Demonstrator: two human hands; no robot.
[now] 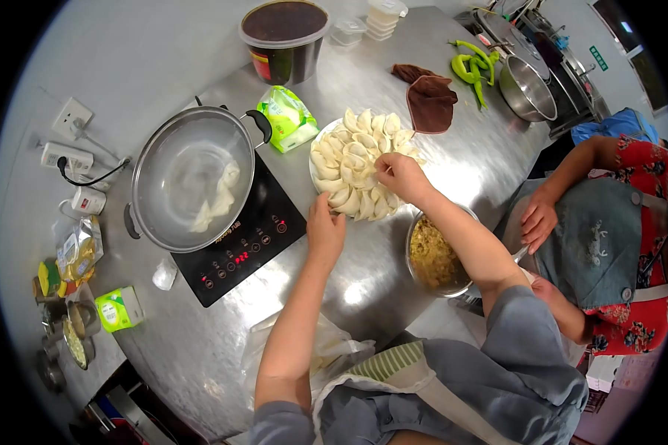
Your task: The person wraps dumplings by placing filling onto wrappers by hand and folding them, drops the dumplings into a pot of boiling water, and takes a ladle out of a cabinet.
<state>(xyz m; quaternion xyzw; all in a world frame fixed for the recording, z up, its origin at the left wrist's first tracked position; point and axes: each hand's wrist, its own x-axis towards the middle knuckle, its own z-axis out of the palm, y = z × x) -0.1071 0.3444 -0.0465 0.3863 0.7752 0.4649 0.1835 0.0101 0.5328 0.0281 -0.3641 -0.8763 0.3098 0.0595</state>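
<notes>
A round white plate (313, 146) is covered with rows of raw dumplings (356, 153), folded in half-moon shapes. My right hand (402, 178) reaches over the plate's near right side, its fingertips pinched together on a dumpling (383, 165); the fingers partly hide it. At the plate's lower left edge, my left hand (325, 230) has its thumb and fingers closed on the rim beside the outer dumplings. Under my right forearm sits a metal pan of yellowish chopped filling (432, 256), partly covered by the arm.
Left of the plate, a wide pot (193, 178) with a pale crumpled shape inside stands on a lit induction cooker (263, 248). Around are a tissue pack (286, 119), a dark tub (284, 44), a brown cloth (430, 104), green peppers (473, 67) and a steel bowl (527, 89). A co-worker's hand (539, 219) is at right.
</notes>
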